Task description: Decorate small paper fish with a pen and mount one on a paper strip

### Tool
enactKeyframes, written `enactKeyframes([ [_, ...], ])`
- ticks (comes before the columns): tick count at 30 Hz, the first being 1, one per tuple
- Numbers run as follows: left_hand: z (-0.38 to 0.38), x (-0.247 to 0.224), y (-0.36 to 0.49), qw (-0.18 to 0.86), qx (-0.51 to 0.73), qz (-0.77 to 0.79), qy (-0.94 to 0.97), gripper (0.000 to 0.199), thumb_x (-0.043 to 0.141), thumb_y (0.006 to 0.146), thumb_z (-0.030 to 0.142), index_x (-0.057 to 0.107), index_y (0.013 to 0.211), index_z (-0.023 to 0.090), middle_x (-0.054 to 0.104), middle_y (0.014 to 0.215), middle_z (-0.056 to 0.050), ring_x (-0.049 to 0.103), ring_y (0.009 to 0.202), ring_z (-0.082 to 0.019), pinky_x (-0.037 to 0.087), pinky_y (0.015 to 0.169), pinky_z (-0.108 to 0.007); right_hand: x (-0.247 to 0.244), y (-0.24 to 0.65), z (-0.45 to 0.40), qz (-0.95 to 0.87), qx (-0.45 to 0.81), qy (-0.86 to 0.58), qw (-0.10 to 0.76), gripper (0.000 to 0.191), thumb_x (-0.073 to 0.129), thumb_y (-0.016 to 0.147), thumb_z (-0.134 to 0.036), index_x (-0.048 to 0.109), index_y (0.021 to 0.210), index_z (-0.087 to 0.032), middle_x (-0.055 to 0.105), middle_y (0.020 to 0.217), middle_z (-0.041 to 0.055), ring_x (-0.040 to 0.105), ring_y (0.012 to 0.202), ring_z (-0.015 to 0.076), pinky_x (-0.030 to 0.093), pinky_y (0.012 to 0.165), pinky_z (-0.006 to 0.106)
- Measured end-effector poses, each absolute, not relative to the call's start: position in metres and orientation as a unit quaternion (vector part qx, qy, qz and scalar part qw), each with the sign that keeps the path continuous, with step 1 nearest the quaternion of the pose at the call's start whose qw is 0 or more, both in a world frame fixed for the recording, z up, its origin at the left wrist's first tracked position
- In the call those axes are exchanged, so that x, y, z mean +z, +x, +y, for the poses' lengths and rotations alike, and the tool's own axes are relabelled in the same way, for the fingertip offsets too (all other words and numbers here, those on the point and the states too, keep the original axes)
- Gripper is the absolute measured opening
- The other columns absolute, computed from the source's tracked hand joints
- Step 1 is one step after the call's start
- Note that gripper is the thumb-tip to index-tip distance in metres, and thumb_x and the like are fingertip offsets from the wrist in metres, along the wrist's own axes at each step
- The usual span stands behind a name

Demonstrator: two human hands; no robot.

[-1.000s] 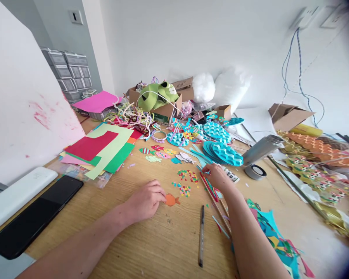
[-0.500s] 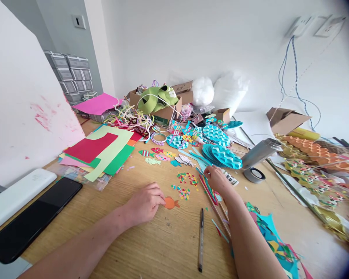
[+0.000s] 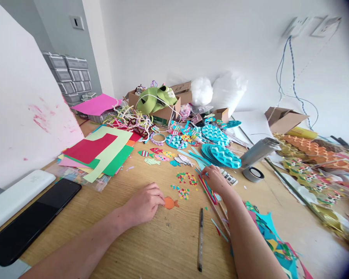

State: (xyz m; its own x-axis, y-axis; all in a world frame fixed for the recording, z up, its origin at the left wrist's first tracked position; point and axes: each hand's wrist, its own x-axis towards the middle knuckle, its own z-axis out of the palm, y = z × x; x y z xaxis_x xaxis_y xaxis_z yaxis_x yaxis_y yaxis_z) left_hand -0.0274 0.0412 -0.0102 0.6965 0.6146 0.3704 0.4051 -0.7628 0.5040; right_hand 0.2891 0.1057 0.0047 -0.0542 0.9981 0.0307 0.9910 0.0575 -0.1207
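Near the table's middle, my left hand has its fingers closed at the left end of an orange paper fish, which lies flat. To the right, my right hand is over a bundle of thin colored paper strips, with fingers bent down and pinched at their upper end. How many strips it grips is hidden. Between the hands and slightly beyond are small piles of colored paper bits. Decorated paper fish lie farther back. A pen rests in front of the strips.
Stacked colored paper, a black phone and a white slab-shaped device occupy the left. At right are blue painted discs, a metal flask, a tape roll and colored scraps. Boxes and craft materials line the wall.
My right hand has shifted very slightly left and down toward the upper end of the strips. My left hand stays at the orange fish. The view has turned a little.
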Motion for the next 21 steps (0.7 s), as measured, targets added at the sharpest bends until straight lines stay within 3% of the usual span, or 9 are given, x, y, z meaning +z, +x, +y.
enactKeyframes([
  [11, 0.041, -0.01, -0.027, 0.194, 0.262, 0.285, 0.901, 0.039, 0.046, 0.076, -0.004, 0.074, 0.092, 0.018, 0.071, 0.09, -0.004, 0.056, 0.09, -0.018, 0.051, 0.079, -0.029, 0.013, 0.296, 0.106, -0.726, 0.008, -0.682, 0.085, 0.018, 0.05, 0.086, -0.011, 0.066, 0.082, -0.015, 0.065, 0.089, 0.0109, 0.058, 0.089, 0.0225, 0.039, 0.084, 0.032],
  [21, 0.043, -0.007, -0.026, 0.204, 0.302, 0.298, 0.882, 0.04, 0.046, 0.074, -0.003, 0.073, 0.096, 0.016, 0.071, 0.091, -0.005, 0.057, 0.091, -0.02, 0.051, 0.082, -0.032, 0.058, 0.301, 0.092, -0.712, -0.043, -0.685, 0.147, 0.017, 0.048, 0.086, -0.015, 0.064, 0.081, -0.017, 0.064, 0.092, 0.0134, 0.056, 0.091, 0.0286, 0.041, 0.084, 0.039],
])
